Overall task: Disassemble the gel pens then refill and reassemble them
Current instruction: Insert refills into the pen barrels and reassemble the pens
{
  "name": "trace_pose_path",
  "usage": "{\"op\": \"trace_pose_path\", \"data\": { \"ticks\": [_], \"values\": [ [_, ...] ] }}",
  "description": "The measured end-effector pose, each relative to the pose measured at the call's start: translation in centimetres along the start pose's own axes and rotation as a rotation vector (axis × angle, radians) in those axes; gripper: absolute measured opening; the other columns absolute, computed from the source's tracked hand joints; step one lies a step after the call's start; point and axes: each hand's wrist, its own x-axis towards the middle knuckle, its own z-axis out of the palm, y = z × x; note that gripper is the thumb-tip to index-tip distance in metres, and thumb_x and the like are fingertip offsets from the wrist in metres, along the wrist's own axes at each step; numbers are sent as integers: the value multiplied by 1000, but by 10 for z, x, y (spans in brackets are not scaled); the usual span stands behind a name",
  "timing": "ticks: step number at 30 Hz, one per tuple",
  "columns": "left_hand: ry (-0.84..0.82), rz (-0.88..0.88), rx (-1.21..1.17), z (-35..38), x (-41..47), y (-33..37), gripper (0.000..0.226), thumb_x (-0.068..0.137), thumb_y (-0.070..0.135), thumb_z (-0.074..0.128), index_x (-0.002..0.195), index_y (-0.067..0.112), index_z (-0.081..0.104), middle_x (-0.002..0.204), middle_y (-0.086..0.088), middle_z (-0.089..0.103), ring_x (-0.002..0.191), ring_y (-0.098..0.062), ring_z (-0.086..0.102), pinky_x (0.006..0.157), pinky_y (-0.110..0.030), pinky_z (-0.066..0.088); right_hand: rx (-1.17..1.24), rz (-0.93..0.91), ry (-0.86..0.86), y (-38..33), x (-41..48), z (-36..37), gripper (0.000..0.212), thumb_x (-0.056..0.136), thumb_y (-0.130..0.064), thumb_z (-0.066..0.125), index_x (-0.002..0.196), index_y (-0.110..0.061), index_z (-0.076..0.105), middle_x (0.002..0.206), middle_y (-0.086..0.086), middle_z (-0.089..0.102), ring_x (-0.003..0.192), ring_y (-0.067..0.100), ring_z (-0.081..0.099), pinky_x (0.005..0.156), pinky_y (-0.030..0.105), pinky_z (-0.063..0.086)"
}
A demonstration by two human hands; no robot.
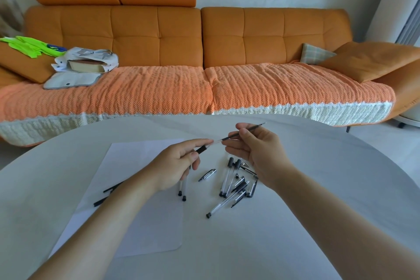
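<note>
My left hand (pixel 177 166) grips a clear pen barrel with a black grip (pixel 201 149) above the white table (pixel 318 223). My right hand (pixel 256 150) pinches a thin black refill (pixel 244 131), its tip pointing up and right, its clear end near the barrel's mouth. Two clear barrels with black end plugs (pixel 183 188) lie under my left hand. A pile of several barrels, caps and tips (pixel 238 184) lies below my right hand. One loose cap (pixel 207 174) rests between the two groups.
A white sheet of paper (pixel 136 223) covers the table's left middle; two black refills (pixel 109 193) lie on it beside my left forearm. Behind the table stands an orange sofa (pixel 204 52) with a bag (pixel 88 63) and cushions.
</note>
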Motion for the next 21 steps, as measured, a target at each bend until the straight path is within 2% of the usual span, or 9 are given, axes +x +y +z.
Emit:
{"op": "trace_pose_path", "data": {
  "ticks": [12,15,18,21],
  "values": [
    [4,-1,10,-5,-4,4,48,102,6,42,122,46,61,77,8,62,55,-12,47,61,-19,43,51,9,10,5,-2,5,14,102,-5,46,106,-3,60,89,18,72,85,32,75,73,37,62],
    [7,4,15,-6,-6,4,49,102,6,43,123,47,61,77,9,62,55,-11,46,63,-22,44,45,2,-4,5,-3,5,14,102,-6,47,108,-3,60,90,18,72,84,32,75,71,35,62],
    [-7,-20,55,-6,-6,4,49,102,8,43,123,48,61,75,13,62,54,-11,46,64,-28,44,-35,-14,-55,3,-5,5,15,102,-3,47,108,-2,61,93,19,72,85,31,75,73,35,62],
    [-42,-44,64,-2,-7,6,44,103,12,41,120,48,60,74,13,64,52,-13,49,63,-29,44,-226,-16,-163,2,-8,6,17,100,-2,50,112,-4,62,98,15,75,92,29,74,82,38,61]
  ]
}}
